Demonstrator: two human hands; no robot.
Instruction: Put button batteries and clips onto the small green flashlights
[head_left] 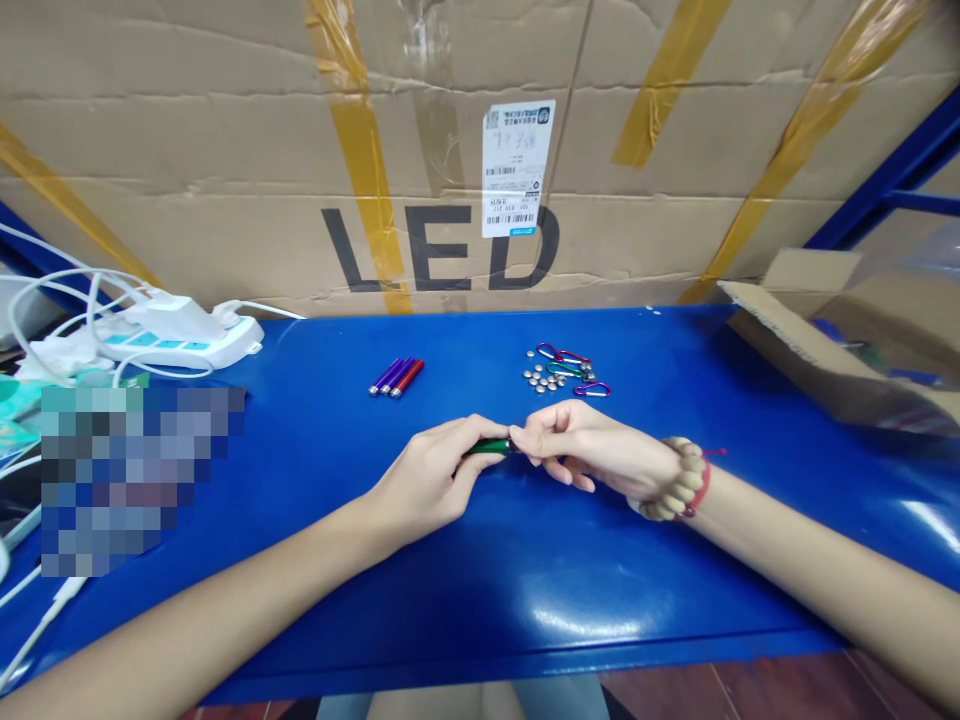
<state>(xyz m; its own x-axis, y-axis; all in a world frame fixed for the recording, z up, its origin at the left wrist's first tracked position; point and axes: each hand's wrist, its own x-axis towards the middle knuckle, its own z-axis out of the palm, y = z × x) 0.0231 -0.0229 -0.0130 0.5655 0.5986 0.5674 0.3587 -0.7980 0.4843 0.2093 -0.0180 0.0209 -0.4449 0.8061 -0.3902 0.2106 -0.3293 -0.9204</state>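
Note:
My left hand [435, 466] is closed around a small green metal tube [489, 446], held level above the blue table. At the tube's right end, the thumb and fingertips of my right hand [574, 440] pinch its dark tip; whether a loose small part is between them is hidden. Beyond my left hand lie several slim metal tubes [396, 377], purple and red with silvery ends, side by side. Small round silver cells [541, 381] are scattered beyond my right hand. Among them are several coloured carabiners [592, 390], in purple, red and green.
A white power strip [187, 338] with tangled cables sits at the left, behind a blurred-out patch [127, 480]. An open cardboard box [825, 350] stands at the right. A large taped carton [262, 150] marked LED walls off the back of the blue table [315, 620].

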